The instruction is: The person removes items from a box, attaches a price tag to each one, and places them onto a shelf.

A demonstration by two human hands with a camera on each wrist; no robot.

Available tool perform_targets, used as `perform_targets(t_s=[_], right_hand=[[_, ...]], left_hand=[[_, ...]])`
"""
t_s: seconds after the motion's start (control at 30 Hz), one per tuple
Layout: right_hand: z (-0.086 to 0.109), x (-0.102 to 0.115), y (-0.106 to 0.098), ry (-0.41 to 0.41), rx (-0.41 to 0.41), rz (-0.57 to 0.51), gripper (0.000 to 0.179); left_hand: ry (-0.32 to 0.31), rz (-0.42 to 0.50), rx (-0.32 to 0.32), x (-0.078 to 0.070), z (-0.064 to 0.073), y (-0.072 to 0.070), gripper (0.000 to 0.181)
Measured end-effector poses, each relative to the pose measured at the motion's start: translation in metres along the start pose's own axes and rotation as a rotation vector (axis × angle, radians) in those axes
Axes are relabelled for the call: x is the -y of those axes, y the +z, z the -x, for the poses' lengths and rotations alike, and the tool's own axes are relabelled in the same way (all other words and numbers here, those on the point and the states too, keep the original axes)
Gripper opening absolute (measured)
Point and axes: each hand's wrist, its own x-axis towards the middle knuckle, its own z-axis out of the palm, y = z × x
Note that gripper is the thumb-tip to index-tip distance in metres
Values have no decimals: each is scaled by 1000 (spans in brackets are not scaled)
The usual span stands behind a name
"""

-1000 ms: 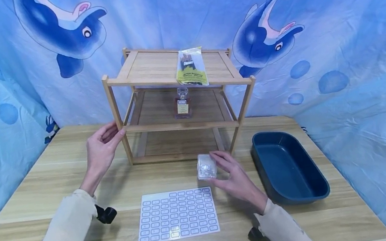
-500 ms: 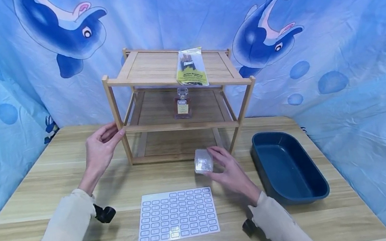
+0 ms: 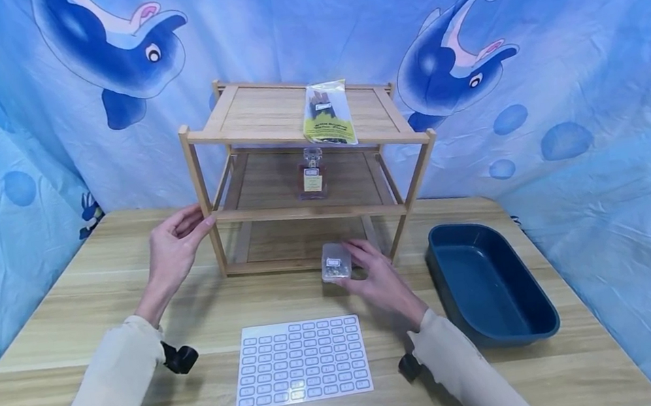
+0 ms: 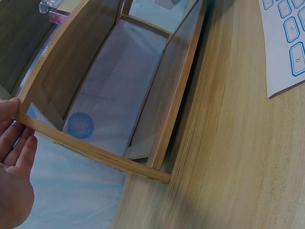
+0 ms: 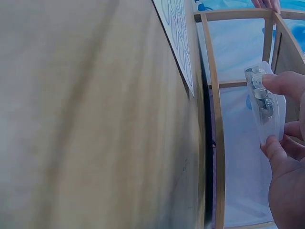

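Observation:
My left hand (image 3: pixel 174 250) pinches the front left post of a three-tier wooden shelf (image 3: pixel 308 211), at the height of its middle tier; in the left wrist view, thumb and fingers (image 4: pixel 18 151) lie on either side of the wood. With my right hand (image 3: pixel 378 284) I hold a small clear plastic box (image 3: pixel 335 262) by its edges, right in front of the bottom tier. A label sits on its face, and small shiny pieces show inside the box (image 5: pixel 267 102) in the right wrist view. Thumb and fingertips grip opposite ends of it.
A glass perfume bottle (image 3: pixel 312 181) stands on the middle tier, and a packet of artist brushes (image 3: pixel 328 117) lies on top. On the table, a sheet of numbered labels (image 3: pixel 301 364) lies in front of the shelf. A dark blue bin (image 3: pixel 486 278) is at the right.
My right hand has carried the clear plastic box forward and slightly left, from above the table to the bottom tier's front edge. The left hand keeps its grip on the post.

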Motion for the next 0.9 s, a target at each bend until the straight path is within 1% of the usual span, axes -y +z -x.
perform_targets(t_s=[0.33,0.63,0.9], right_hand=[[-19,-6,7,-38,27,-79,78],[-30,-8,13,-11,57,-53,76],[-42,-11,17,9,77,-52,78]], left_hand=[[4,1,-2,0,0,2,52],[7,-20,1,0,1,1,52],[5,-9,0,0,1,0,53]])
